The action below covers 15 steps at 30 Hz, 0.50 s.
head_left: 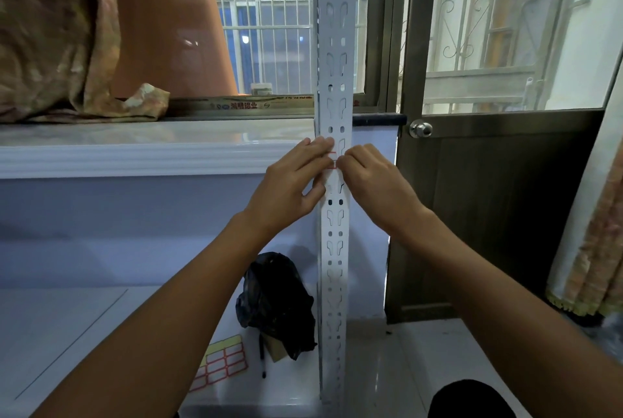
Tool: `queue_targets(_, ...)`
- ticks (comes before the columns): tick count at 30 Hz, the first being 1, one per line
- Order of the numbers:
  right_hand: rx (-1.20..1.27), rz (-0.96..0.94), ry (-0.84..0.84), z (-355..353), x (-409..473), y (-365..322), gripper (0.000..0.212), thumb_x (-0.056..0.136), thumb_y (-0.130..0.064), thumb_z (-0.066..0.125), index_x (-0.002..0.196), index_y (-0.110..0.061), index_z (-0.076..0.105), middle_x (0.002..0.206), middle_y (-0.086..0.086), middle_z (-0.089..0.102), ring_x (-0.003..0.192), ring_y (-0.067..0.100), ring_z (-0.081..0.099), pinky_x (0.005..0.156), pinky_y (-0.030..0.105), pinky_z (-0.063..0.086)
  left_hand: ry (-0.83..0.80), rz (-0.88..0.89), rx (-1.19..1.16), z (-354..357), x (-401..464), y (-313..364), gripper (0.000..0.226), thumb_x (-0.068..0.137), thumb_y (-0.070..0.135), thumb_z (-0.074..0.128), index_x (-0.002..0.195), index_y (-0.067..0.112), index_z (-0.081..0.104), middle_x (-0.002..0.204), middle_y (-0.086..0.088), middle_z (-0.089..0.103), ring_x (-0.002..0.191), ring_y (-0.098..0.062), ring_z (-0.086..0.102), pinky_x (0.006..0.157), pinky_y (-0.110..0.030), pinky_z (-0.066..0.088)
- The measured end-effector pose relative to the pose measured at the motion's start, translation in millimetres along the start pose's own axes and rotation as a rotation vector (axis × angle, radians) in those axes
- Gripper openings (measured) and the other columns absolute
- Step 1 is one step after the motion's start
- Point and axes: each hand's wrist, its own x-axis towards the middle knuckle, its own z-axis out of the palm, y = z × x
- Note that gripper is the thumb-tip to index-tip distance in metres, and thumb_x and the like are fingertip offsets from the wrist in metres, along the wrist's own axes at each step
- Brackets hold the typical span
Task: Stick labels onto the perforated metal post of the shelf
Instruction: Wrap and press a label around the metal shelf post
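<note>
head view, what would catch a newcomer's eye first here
The tall white perforated post running up the middle of the frame draws the eye, with the left hand and right hand meeting on it over a red-edged label. Lower left on the floor lie a label sheet and a crumpled black bag.

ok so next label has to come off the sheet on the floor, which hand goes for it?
Probably left. The label sheet lies low on the left of the post, below the left hand. The right hand would have to cross the post.
</note>
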Motion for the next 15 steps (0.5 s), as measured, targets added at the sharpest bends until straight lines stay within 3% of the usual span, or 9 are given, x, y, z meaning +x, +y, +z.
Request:
queue_targets(3,0.037,0.029,0.058,4,0,-5,0.012,0.09,-0.002,0.069,0.101,-0.001,0.064,0.094,0.012,0.061,0.084,0.025,0.058,0.071,0.037,0.056,-0.051,0.034,0.01,0,-7,-3,0.028,0.095,0.007,0.062,0.121,0.001,0.069,0.145,-0.014,0.055,0.14,-0.028,0.048,0.118,-0.044,0.037)
queue_targets(7,0.356,0.306,0.126,8,-1,-20,0.008,0.097,-0.008,0.061,0.101,-0.001,0.063,0.096,0.011,0.059,0.08,0.021,0.058,0.073,0.033,0.054,-0.091,0.066,0.024,-4,-10,-5,0.033,0.095,0.007,0.055,0.125,0.002,0.068,0.149,-0.014,0.051,0.143,-0.028,0.044,0.12,-0.043,0.034)
queue_targets(11,0.585,0.542,0.218,4,-1,-29,0.005,0.097,-0.01,0.06,0.1,-0.007,0.06,0.095,0.003,0.057,0.073,0.008,0.054,0.069,0.019,0.048,-0.087,0.055,0.026,-3,-10,-3,0.035,0.092,0.005,0.055,0.125,0.002,0.067,0.148,-0.015,0.051,0.142,-0.03,0.044,0.119,-0.046,0.035)
queue_targets(13,0.638,0.709,0.331,0,1,-22,0.003,0.097,-0.012,0.059,0.098,-0.009,0.06,0.091,0.002,0.059,0.074,0.006,0.054,0.068,0.02,0.048,-0.085,0.054,0.027,-1,-12,-2,0.034,0.092,0.006,0.057,0.123,0.001,0.068,0.148,-0.016,0.051,0.142,-0.032,0.044,0.117,-0.049,0.036)
queue_targets(15,0.604,0.743,0.388,-6,2,-10,0.005,0.098,-0.014,0.058,0.099,-0.012,0.062,0.091,0.001,0.062,0.077,0.008,0.057,0.071,0.024,0.052,-0.078,0.045,0.029,0,-12,-1,0.033,0.092,0.008,0.056,0.122,0.002,0.069,0.148,-0.016,0.051,0.141,-0.033,0.045,0.115,-0.051,0.038)
